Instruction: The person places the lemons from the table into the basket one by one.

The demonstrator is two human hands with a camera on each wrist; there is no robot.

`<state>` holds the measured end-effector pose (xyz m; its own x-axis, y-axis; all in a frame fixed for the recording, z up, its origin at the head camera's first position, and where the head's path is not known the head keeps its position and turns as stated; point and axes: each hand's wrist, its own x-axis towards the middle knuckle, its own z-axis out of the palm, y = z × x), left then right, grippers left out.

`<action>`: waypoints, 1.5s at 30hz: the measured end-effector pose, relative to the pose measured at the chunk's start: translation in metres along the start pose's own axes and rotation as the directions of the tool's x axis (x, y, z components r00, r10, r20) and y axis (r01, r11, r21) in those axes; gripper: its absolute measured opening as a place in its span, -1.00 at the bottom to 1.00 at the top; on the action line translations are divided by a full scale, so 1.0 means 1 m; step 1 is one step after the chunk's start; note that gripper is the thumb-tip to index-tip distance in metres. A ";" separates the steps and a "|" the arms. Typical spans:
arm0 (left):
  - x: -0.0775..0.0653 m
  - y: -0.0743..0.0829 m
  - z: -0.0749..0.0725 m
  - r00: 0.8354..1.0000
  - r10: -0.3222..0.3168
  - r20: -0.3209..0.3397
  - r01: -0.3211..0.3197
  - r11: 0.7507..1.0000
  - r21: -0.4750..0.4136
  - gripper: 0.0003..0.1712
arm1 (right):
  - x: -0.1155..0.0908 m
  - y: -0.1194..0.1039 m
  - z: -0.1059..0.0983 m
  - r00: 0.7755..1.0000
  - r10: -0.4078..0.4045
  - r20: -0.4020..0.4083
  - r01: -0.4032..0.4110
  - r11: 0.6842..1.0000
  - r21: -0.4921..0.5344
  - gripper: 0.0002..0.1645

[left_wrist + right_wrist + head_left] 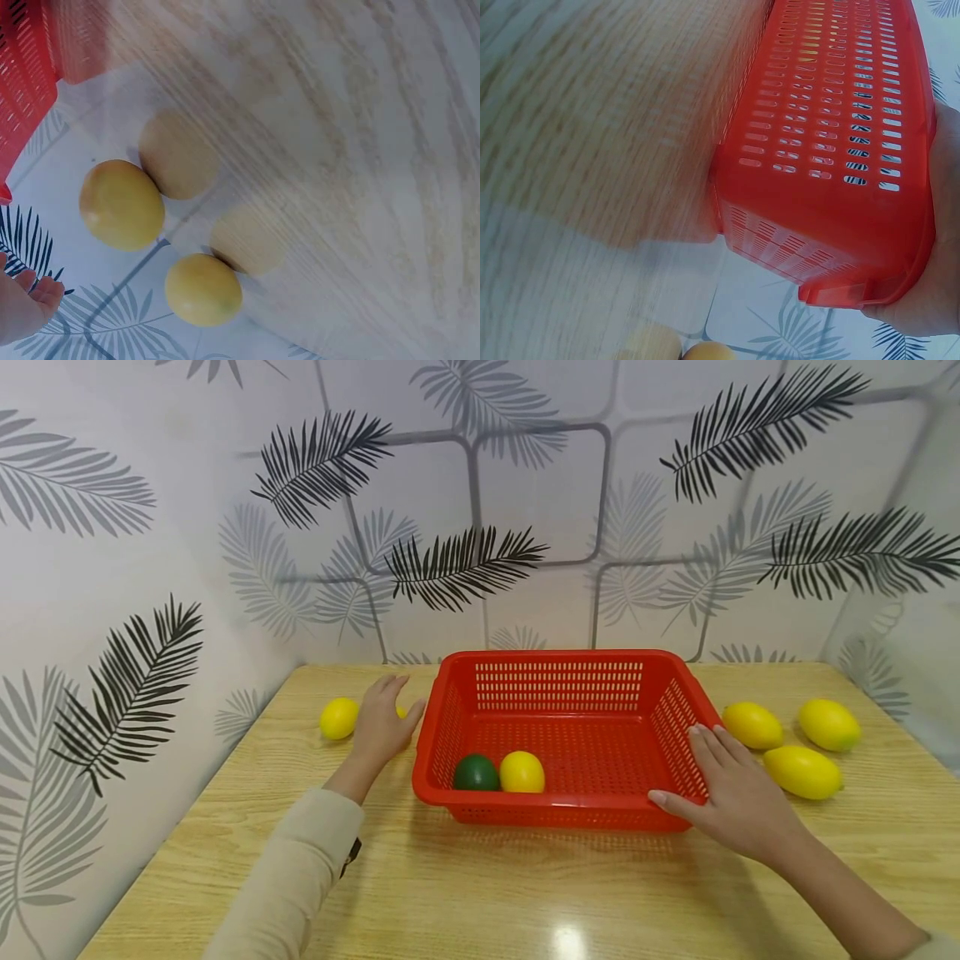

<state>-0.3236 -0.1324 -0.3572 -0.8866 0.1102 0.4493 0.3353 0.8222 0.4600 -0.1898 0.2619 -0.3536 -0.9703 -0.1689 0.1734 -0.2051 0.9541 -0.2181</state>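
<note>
My left hand [381, 722] reaches over the table left of the red plastic basket [551, 800], fingers spread and holding nothing. Two yellow lemon-like fruits lie by it: one lemon [339, 718] to its left, the other [402, 712] mostly hidden behind the hand. In the left wrist view both fruits [122, 204] stand apart from the fingers. With its thumb along the front rim and fingers over the right rim, my right hand [738, 789] holds the basket's front right corner. Inside the basket, a dark green round fruit [476, 773] sits beside a yellow one [522, 772] at front left.
Several more yellow fruits lie right of the basket: one lemon [752, 725] near its wall, a longer one [803, 772] in front, another with a greenish tip [828, 724] farther right. Leaf-patterned walls [540, 602] border the wooden table [480, 893] at the back and left.
</note>
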 end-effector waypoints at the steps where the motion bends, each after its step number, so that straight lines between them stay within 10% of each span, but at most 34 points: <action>1: -0.001 -0.001 0.000 1.000 -0.001 -0.002 0.001 1.000 0.002 -0.43 | 0.000 0.000 0.000 1.000 -0.001 -0.001 0.001 1.000 0.000 0.20; 45: -0.003 -0.029 0.018 0.958 -0.219 0.184 0.205 0.974 0.090 -0.21 | -0.001 -0.003 -0.006 1.000 0.008 0.013 -0.008 1.000 0.030 0.20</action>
<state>-0.3367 -0.1463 -0.3854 -0.9817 0.0284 0.1885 0.1158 0.8743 0.4713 -0.1871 0.2611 -0.3472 -0.9735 -0.1645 0.1591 -0.2007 0.9476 -0.2484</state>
